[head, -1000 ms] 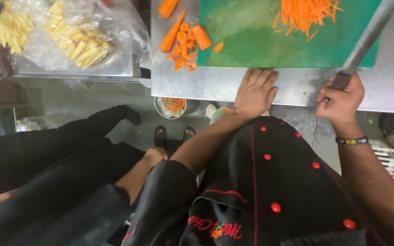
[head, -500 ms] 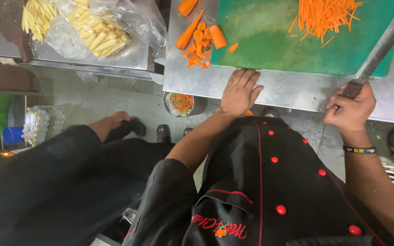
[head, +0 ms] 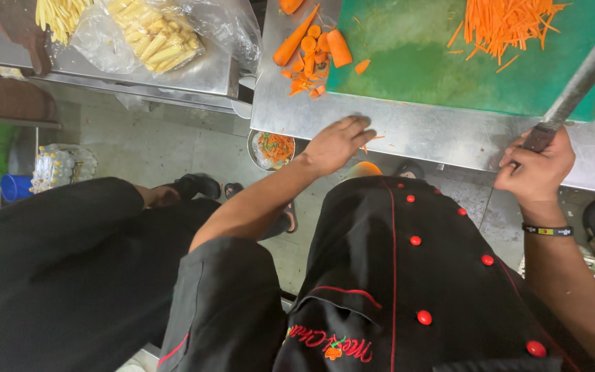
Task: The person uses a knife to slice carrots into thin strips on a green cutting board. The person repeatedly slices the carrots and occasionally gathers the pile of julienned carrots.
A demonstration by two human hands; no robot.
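Steel counter [head: 408, 131], left hand [head: 335, 143] now off edge, right hand [head: 535, 169] still gripping knife [head: 580, 79]

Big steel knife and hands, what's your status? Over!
Right hand gripping the long steel knife, blade over green plastic cutting board. Left hand open on steel counter edge. Thin orange carrot strips piled on the board; nothing blocking.

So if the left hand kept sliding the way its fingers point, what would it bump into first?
Probably the green cutting board: the left hand lies on the steel counter, fingers pointing toward the board's near edge. Depth is hard to judge.
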